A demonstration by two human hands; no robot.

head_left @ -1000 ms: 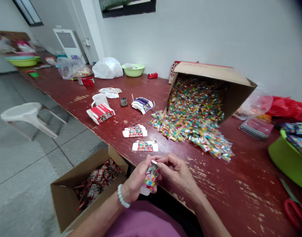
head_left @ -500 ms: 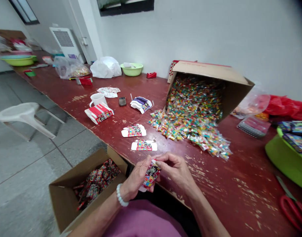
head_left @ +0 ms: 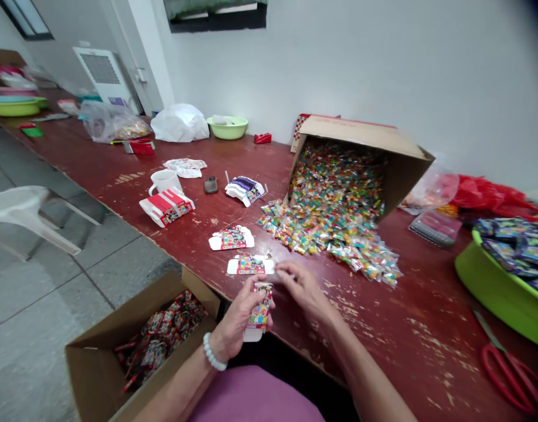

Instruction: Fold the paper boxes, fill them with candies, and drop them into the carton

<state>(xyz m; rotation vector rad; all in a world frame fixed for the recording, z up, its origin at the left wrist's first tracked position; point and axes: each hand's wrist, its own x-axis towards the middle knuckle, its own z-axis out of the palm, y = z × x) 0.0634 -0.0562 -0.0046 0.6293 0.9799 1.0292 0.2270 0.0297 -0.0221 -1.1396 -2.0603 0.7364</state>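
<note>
My left hand (head_left: 239, 316) is closed around a small printed candy box (head_left: 260, 308), with its thumb on the front. A white flap sticks out at the box's lower end. My right hand (head_left: 302, 287) is apart from that box, low over the table, its fingers loosely bent and seemingly empty. Its fingertips are by the right end of a flattened printed carton (head_left: 250, 265). Another flattened carton (head_left: 232, 238) lies just behind. Beyond my right hand, small clear packets of colourful candy (head_left: 339, 220) spill from a tipped cardboard box (head_left: 409, 158).
An open cardboard box (head_left: 91, 375) of filled small boxes (head_left: 163, 334) stands below the table edge at left. Red-handled scissors (head_left: 506, 369) and a green basin (head_left: 493, 287) are at right. A white mug (head_left: 166, 180) stands behind a bundle of red-and-white cartons (head_left: 167, 205).
My right hand has left the small box and moved up toward the flattened carton. The left hand keeps the box, now turned more upright. The view has shifted slightly right.
</note>
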